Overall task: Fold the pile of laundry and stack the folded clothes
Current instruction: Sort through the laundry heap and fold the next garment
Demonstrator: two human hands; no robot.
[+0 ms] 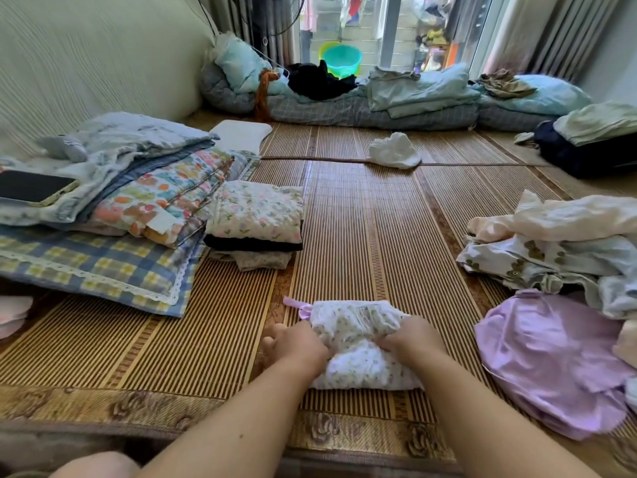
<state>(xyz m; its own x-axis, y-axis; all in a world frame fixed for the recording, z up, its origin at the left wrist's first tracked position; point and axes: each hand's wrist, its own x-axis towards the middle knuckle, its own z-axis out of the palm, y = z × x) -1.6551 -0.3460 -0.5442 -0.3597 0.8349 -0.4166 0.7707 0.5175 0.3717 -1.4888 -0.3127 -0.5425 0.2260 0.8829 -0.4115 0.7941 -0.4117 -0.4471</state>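
Both hands, left (299, 343) and right (411, 337), grasp a floral garment (355, 320), their fingers curled into its bunched middle. It lies on the mat (362, 219) just in front of the person. A folded stack (255, 217) sits to the left, and the unfolded pile (555, 243) to the right.

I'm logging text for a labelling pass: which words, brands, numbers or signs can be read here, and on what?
No text can be read in this view.
White tag on the colourful quilt: nothing legible.
Phone: screen dark, no brand showing.
Floral garment: flower print only, no lettering.
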